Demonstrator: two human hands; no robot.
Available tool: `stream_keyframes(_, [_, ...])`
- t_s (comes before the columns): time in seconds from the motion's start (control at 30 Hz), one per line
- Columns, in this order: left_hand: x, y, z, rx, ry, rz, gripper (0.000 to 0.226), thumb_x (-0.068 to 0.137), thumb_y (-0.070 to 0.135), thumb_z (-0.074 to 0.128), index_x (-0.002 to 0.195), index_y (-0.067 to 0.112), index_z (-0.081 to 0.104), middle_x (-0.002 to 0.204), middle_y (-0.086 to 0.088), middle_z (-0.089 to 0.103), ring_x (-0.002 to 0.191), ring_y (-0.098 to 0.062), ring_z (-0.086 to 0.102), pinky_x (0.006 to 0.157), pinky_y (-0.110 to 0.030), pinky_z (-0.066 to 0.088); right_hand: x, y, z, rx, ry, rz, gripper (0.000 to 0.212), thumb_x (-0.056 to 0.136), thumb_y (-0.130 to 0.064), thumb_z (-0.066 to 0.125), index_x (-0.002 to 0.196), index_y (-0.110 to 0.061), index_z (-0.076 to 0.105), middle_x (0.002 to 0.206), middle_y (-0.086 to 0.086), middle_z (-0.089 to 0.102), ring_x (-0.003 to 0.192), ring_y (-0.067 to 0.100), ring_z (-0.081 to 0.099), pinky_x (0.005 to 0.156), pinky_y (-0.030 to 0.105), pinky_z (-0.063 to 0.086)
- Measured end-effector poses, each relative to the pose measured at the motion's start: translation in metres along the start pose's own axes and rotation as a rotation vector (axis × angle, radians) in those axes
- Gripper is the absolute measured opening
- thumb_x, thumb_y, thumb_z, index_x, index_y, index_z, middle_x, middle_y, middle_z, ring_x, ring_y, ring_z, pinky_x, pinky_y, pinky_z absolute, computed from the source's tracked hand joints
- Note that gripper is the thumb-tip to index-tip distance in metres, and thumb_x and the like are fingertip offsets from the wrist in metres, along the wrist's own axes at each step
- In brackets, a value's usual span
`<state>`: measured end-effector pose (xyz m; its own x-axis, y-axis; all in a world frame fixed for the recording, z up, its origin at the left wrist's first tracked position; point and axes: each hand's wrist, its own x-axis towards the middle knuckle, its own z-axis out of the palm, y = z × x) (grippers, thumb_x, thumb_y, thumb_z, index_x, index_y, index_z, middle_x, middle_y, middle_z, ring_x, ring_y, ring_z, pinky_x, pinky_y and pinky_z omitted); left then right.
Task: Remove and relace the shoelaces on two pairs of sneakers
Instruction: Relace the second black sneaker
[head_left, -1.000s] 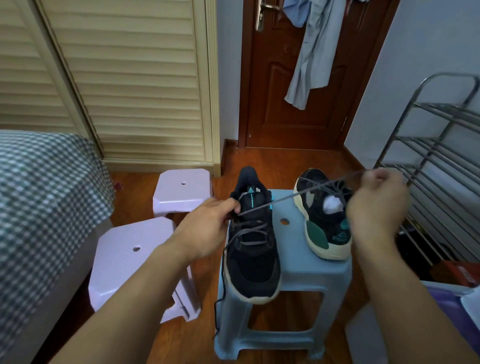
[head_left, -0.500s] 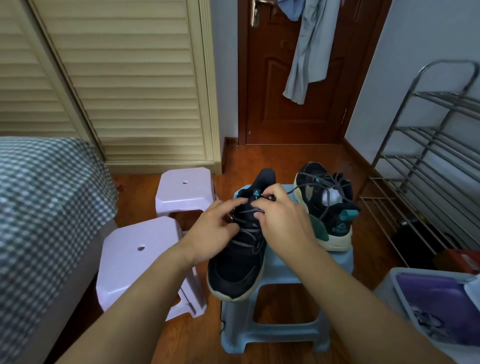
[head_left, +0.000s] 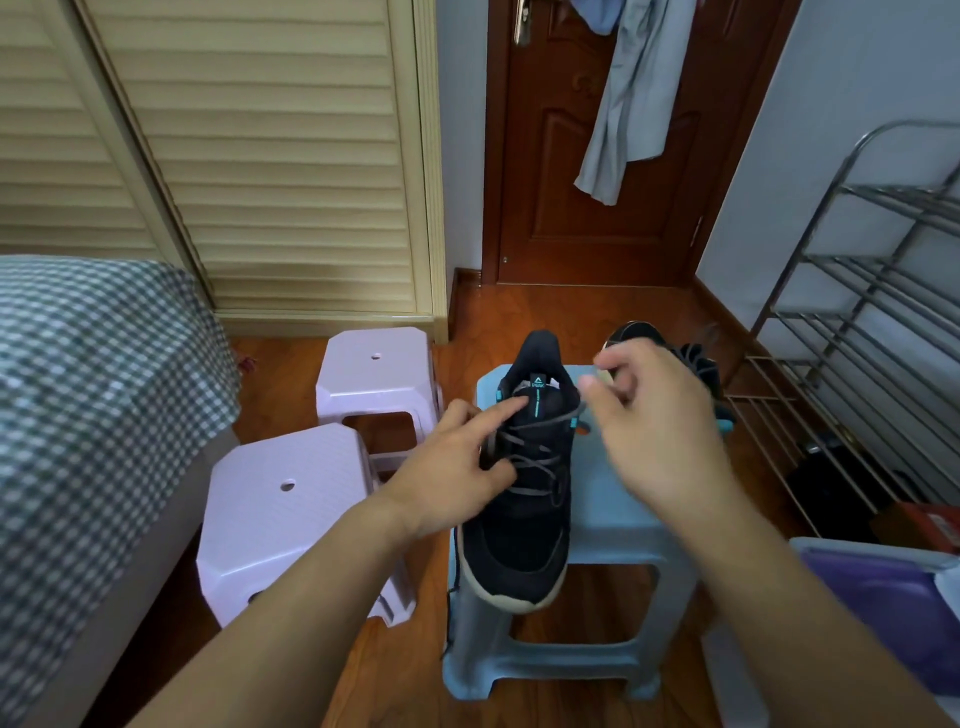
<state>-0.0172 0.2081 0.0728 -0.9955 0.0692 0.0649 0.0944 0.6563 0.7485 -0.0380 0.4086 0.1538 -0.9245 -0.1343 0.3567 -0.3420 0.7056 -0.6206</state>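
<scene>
A black sneaker (head_left: 519, 525) with grey laces lies on a light blue stool (head_left: 618, 525), its toe toward me and jutting over the front edge. My left hand (head_left: 452, 473) rests on its left side, the index finger straight on the tongue and the thumb across the laces. Blurred by motion, my right hand (head_left: 660, 436) hovers just right of the tongue and pinches the grey shoelace (head_left: 558, 415), which runs to it from the top eyelets. The second sneaker (head_left: 698, 364) stands behind my right hand, mostly hidden.
Two lilac stools (head_left: 280, 519) (head_left: 374, 374) stand to the left, beside a bed with a checked cover (head_left: 78, 415). A metal shoe rack (head_left: 857, 338) lines the right wall. A grey bin with a purple lid (head_left: 878, 592) sits at lower right. A brown door (head_left: 561, 182) is ahead.
My right hand came in from the far right to the black sneaker's tongue, then drew back right with the lace. The sneaker turned and slid toward me; my left index finger straightened onto the tongue.
</scene>
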Motion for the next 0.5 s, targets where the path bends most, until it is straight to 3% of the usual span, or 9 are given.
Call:
stream_keyframes(0.03, [-0.001,0.0,0.001,0.052,0.025,0.023,0.067,0.094,0.035,0.061,0.151,0.055,0.031,0.124,0.013,0.035,0.12,-0.008,0.044,0.111,-0.031,0.042,-0.001,0.0,-0.014,0.132,-0.103,0.081,0.017,0.1,-0.035,0.056,0.107,-0.021,0.063,0.081,-0.009,0.052,0.064,0.001,0.045,0.059,0.02,0.034])
stream_keyframes(0.07, [-0.001,0.0,0.002,0.117,0.061,0.064,0.068,0.093,0.036,0.06,0.152,0.051,0.031,0.13,0.012,0.031,0.126,-0.011,0.038,0.114,-0.034,0.039,-0.004,-0.001,-0.027,0.353,-0.349,0.186,0.021,0.101,-0.036,0.055,0.103,-0.018,0.064,0.072,-0.008,0.048,0.054,0.003,0.039,0.052,0.021,0.03])
stream_keyframes(0.13, [-0.001,-0.002,0.005,0.264,0.109,0.167,0.071,0.089,0.036,0.061,0.153,0.045,0.033,0.142,0.011,0.025,0.14,-0.018,0.025,0.119,-0.043,0.031,-0.018,-0.007,-0.041,0.82,-1.067,0.328,0.025,0.099,-0.035,0.056,0.103,-0.013,0.066,0.069,-0.005,0.041,0.047,0.003,0.028,0.042,0.018,0.023])
stream_keyframes(0.17, [0.001,-0.002,0.007,0.315,0.112,0.215,0.07,0.088,0.034,0.063,0.152,0.044,0.037,0.147,0.009,0.023,0.144,-0.021,0.02,0.12,-0.047,0.029,-0.023,-0.006,-0.041,0.989,-1.343,0.26,0.029,0.098,-0.036,0.058,0.109,-0.011,0.066,0.072,-0.004,0.04,0.047,0.002,0.024,0.039,0.015,0.021])
stream_keyframes(0.2, [0.001,-0.002,0.009,0.337,0.116,0.254,0.066,0.088,0.032,0.065,0.149,0.044,0.042,0.15,0.007,0.022,0.146,-0.022,0.017,0.12,-0.05,0.026,-0.024,0.0,-0.039,1.128,-1.485,0.179,0.035,0.098,-0.037,0.059,0.118,-0.009,0.064,0.074,-0.004,0.039,0.048,0.0,0.023,0.038,0.012,0.02])
stream_keyframes(0.27, [0.001,0.0,0.01,0.313,0.138,0.294,0.052,0.087,0.029,0.065,0.135,0.045,0.054,0.152,0.003,0.025,0.147,-0.022,0.015,0.12,-0.051,0.024,-0.011,0.017,-0.035,1.326,-1.389,0.175,0.049,0.099,-0.039,0.057,0.133,-0.003,0.058,0.077,-0.003,0.036,0.05,0.0,0.023,0.037,0.011,0.02])
stream_keyframes(0.33, [0.0,0.005,0.009,0.271,0.174,0.287,0.039,0.081,0.025,0.06,0.116,0.039,0.063,0.152,0.003,0.028,0.146,-0.019,0.016,0.118,-0.051,0.025,0.008,0.029,-0.034,1.356,-1.018,0.378,0.054,0.098,-0.037,0.056,0.139,0.0,0.055,0.077,-0.002,0.039,0.052,0.003,0.028,0.04,0.014,0.019])
stream_keyframes(0.4, [-0.002,0.01,0.01,0.251,0.189,0.287,0.031,0.077,0.023,0.057,0.106,0.032,0.066,0.152,0.008,0.033,0.147,-0.015,0.017,0.118,-0.05,0.023,0.017,0.046,-0.031,1.144,-0.65,0.516,0.046,0.099,-0.02,0.054,0.139,0.002,0.054,0.076,0.0,0.045,0.056,0.006,0.032,0.044,0.018,0.019])
stream_keyframes(0.5, [-0.002,0.015,0.018,0.311,0.13,0.333,0.04,0.08,0.023,0.053,0.118,0.03,0.062,0.153,0.012,0.043,0.151,-0.012,0.017,0.121,-0.04,0.012,0.016,0.057,-0.013,0.711,-0.435,0.545,0.045,0.099,0.008,0.041,0.142,0.0,0.05,0.079,0.008,0.057,0.057,0.011,0.041,0.046,0.022,0.028])
